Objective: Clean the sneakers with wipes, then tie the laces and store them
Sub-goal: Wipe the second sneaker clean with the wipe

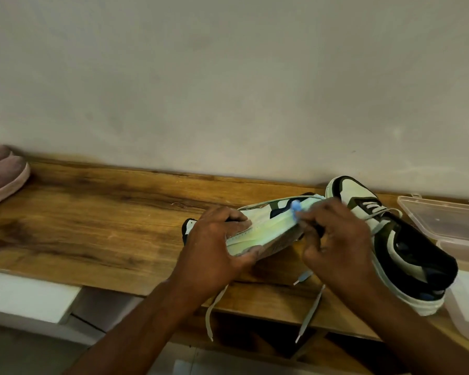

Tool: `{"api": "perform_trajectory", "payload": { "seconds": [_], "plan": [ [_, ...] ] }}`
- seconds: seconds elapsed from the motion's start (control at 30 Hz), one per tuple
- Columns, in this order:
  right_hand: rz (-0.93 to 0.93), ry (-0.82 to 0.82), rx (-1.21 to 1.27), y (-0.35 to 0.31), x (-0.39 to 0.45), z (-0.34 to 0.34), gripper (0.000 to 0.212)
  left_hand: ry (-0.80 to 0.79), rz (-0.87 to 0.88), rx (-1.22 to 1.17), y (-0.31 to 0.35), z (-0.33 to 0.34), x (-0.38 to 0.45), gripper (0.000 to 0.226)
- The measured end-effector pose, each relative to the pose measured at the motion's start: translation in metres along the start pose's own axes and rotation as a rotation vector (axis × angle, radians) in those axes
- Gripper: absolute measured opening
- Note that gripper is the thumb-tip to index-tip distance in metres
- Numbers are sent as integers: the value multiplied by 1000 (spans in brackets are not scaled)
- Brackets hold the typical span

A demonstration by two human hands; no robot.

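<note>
A white, black and olive sneaker [266,228] lies tipped on its side above the wooden shelf [92,226], sole edge toward me. My left hand [214,247] grips its heel end. At the toe end my right hand [336,239] pinches a small blue wipe [295,208] against the sole's rim. Loose pale laces [309,312] dangle over the shelf's front edge. The second sneaker [390,247] of the pair stands upright on the shelf to the right, partly behind my right hand.
A clear plastic box [444,223] with its lid open sits at the far right. A pink shoe [3,174] rests at the shelf's far left. A plain wall rises behind. White shelving [30,296] shows below left.
</note>
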State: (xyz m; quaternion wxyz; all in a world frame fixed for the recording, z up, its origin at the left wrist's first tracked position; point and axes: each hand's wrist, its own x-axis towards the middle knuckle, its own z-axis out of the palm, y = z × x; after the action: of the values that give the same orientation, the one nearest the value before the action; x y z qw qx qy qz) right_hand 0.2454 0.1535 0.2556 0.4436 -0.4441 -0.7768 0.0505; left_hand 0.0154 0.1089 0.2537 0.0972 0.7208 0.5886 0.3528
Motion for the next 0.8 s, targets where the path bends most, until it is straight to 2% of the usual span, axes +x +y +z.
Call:
{"api": "perform_trajectory", "payload": {
  "seconds": [0.1,0.17,0.3,0.43,0.6,0.8],
  "plan": [
    [-111,-143,-8,-12,-8,6,29,8,-4,-6,-2,1,1,56],
    [-69,-91,6,2,2,3,30,13,-8,-10,-2,2,1,54],
    [171,59,-27,32,28,-13,33,3,-11,-13,0,3,-1,53],
    [190,13,-49,35,30,-15,31,-17,24,9,1,1,-3,53],
    [287,-13,-23,38,31,-30,25,-27,168,141,11,7,-14,51],
    [256,-14,-106,34,21,-32,25,5,297,214,-1,3,-14,47]
  ]
}}
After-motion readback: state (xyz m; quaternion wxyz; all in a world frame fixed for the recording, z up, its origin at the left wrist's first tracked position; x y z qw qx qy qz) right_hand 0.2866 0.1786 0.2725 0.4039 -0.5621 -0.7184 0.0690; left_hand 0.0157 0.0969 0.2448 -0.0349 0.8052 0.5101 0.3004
